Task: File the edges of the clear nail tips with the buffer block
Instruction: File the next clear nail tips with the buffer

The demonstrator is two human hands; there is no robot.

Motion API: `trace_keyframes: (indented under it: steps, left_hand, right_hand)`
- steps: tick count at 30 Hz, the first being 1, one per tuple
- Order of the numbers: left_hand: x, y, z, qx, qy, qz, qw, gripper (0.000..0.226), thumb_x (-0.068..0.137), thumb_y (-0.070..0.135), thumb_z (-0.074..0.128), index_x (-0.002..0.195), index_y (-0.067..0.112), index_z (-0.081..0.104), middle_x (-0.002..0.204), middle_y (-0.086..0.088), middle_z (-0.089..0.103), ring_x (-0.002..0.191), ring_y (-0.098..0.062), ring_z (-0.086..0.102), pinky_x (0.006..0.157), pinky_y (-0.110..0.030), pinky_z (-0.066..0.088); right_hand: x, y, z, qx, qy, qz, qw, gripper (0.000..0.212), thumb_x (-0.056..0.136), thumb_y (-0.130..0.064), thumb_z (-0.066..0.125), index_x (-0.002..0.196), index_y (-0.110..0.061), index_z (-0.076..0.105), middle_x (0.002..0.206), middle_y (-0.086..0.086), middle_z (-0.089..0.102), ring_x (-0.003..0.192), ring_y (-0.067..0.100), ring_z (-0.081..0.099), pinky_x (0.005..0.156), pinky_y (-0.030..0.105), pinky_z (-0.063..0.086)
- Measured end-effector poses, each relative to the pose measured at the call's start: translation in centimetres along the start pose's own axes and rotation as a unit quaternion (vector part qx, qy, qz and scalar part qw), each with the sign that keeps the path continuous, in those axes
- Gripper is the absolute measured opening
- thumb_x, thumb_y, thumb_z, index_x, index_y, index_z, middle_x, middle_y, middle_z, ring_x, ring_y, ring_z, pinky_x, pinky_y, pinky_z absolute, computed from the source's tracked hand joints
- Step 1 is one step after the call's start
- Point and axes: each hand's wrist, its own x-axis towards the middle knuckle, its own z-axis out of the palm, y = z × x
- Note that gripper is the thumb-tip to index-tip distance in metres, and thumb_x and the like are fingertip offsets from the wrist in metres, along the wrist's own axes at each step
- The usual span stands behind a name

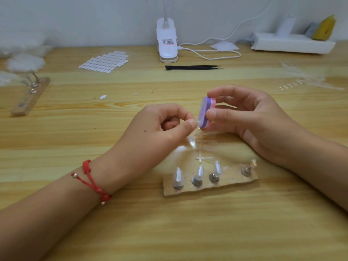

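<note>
Ideally, from the head view, this filing wants short, light strokes with the buffer block (206, 112) kept flat to the edge, since so small a piece could slip. The right hand (250, 117) pinches the block upright between thumb and forefinger, above the table (188, 223). The left hand (165, 125) pinches a clear nail tip (198, 123) against the block's lower purple face. The tip looks tiny, see-through and hard to make out.

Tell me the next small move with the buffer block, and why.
Probably a short stroke of the buffer block along the edge of the clear nail tip: the right hand grips the block, and its purple face seems to touch the tip pinched in the left hand.
</note>
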Motion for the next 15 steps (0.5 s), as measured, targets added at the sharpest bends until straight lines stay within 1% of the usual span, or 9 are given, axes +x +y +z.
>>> trace_keyframes:
  steps: [6,9,12,15]
  left_hand:
    - [-0.10,0.10,-0.03,0.001,0.000,0.002,1.000,0.015,0.087,0.020,0.064,0.072,0.022,0.065,0.049,0.012,0.027,0.045,-0.004,0.028,0.047,-0.009,0.026]
    - [-0.14,0.16,0.06,0.009,-0.004,0.004,1.000,0.014,0.085,0.022,0.065,0.070,0.023,0.065,0.049,0.012,0.026,0.045,-0.004,0.027,0.046,-0.010,0.026]
    - [-0.13,0.04,-0.01,-0.001,0.023,0.001,1.000,0.014,0.085,0.022,0.065,0.071,0.022,0.065,0.050,0.012,0.026,0.046,-0.003,0.027,0.047,-0.010,0.026]
    - [-0.13,-0.07,-0.09,-0.009,0.033,0.001,0.999,0.015,0.086,0.022,0.065,0.071,0.023,0.065,0.053,0.011,0.026,0.048,-0.003,0.027,0.048,-0.011,0.027]
  right_hand:
    - [0.01,0.00,0.10,0.005,0.006,0.002,1.000,0.030,0.059,-0.008,0.075,0.087,-0.015,0.073,0.082,0.001,0.068,0.073,0.015,0.069,0.067,0.028,0.058]
    - [0.04,-0.10,0.02,0.019,0.009,0.006,1.000,0.030,0.060,-0.008,0.073,0.089,-0.015,0.072,0.085,0.003,0.066,0.074,0.015,0.069,0.066,0.026,0.057]
    - [0.05,-0.05,0.01,0.022,0.004,0.004,1.000,0.031,0.060,-0.008,0.073,0.090,-0.014,0.071,0.084,0.003,0.066,0.074,0.015,0.068,0.066,0.027,0.057]
    - [-0.04,0.10,0.02,-0.012,-0.018,0.000,1.000,0.033,0.056,-0.011,0.077,0.088,-0.016,0.072,0.079,0.000,0.071,0.073,0.016,0.070,0.068,0.028,0.058]
